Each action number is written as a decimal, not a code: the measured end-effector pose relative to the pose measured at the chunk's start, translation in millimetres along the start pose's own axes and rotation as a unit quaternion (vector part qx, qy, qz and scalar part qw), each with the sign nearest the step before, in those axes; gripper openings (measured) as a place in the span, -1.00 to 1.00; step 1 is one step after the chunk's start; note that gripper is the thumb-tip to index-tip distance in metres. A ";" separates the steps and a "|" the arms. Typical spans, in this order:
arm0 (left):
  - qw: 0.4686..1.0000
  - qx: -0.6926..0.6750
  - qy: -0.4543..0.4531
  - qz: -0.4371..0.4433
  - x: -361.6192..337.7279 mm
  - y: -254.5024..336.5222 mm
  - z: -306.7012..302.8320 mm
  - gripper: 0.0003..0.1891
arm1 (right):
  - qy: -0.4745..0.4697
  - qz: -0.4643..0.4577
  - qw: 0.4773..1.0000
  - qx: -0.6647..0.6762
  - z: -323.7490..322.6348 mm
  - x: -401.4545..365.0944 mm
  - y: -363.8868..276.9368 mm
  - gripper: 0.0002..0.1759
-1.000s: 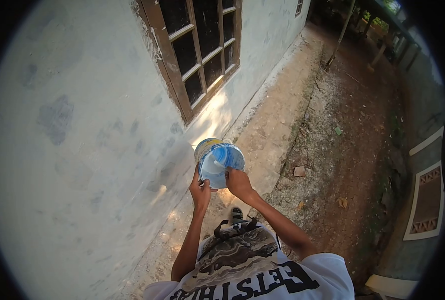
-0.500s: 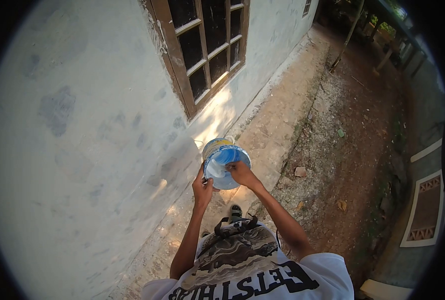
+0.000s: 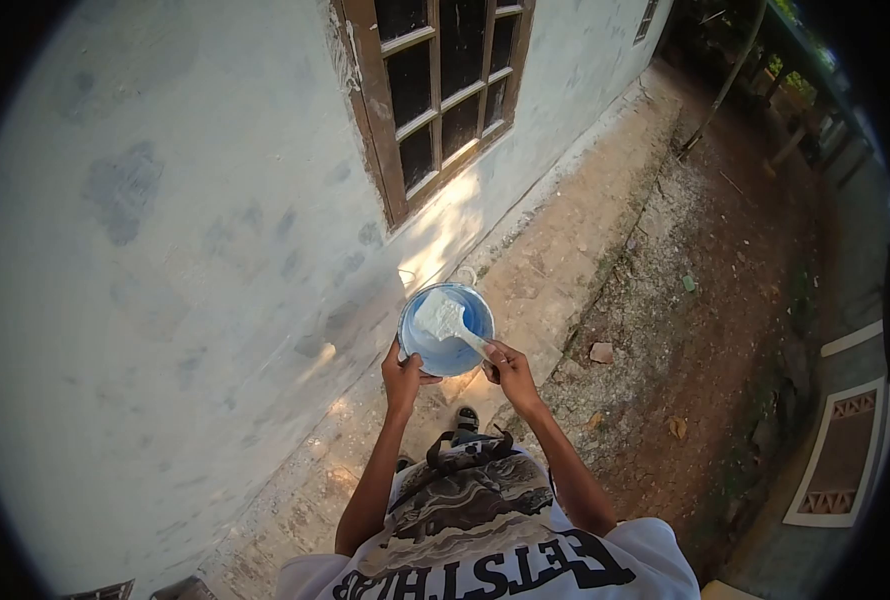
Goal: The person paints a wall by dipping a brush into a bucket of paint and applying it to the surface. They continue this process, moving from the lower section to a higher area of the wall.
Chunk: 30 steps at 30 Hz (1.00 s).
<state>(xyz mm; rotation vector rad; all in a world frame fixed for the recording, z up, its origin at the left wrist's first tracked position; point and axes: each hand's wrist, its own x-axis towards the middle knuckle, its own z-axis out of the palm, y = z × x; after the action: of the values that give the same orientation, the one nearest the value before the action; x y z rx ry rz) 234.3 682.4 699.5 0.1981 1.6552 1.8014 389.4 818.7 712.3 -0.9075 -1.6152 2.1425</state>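
Note:
A blue bucket [image 3: 452, 359] with paint-smeared walls is held up before my body, its mouth facing me. My left hand [image 3: 402, 380] is closed on the near left rim, thumb over the edge. In my right hand [image 3: 511, 374], at the near right side, is the pale handle of a paintbrush [image 3: 441, 316]. The brush's wide head, coated in white, lies over the bucket's mouth, pointing up and left. What the bucket holds at its bottom is mostly hidden behind the brush.
A patchy whitish wall [image 3: 215, 330] rises on the left, with a brown-framed window [image 3: 373, 130] in it. A concrete ledge [image 3: 565, 235] runs along its foot. Gravel and reddish soil [image 3: 680, 330] lie to the right, with a brick piece [image 3: 601, 352].
My right hand has come out of the bucket to its near right side, bringing the paintbrush into view over the mouth. My left hand keeps its hold while the bucket tips more upright.

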 end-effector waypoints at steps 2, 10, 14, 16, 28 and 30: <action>1.000 -0.013 0.004 -0.001 -3.7 2.9 -1.1 -0.36 | -0.020 -0.029 0.999 0.020 2.1 -6.8 6.5 -0.64; 1.000 -0.011 0.026 0.005 -9.9 -1.9 -3.9 -0.32 | -0.057 -0.011 0.998 -0.038 29.7 -1.9 12.2 -0.77; 0.998 -0.028 0.049 0.021 -11.1 -5.9 -11.7 -0.31 | -0.060 -0.013 0.994 -0.086 38.8 8.7 9.2 -0.80; 0.998 -0.020 0.056 0.035 -12.1 -6.9 -16.1 -0.30 | -0.103 0.001 0.987 -0.123 38.8 19.7 12.1 -0.81; 0.984 -0.072 0.164 0.018 -29.3 -31.3 -51.9 -0.40 | -0.078 -0.137 0.874 -0.459 75.5 19.0 2.8 -0.67; 0.977 -0.096 0.192 0.001 -33.2 -37.2 -59.9 -0.45 | -0.084 -0.214 0.858 -0.459 75.7 18.6 13.3 -0.68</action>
<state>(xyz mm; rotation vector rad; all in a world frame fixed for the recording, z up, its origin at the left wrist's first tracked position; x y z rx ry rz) 241.5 613.1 664.7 -0.2500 1.7175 2.0837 328.2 769.0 706.7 -0.4704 -2.6836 1.1116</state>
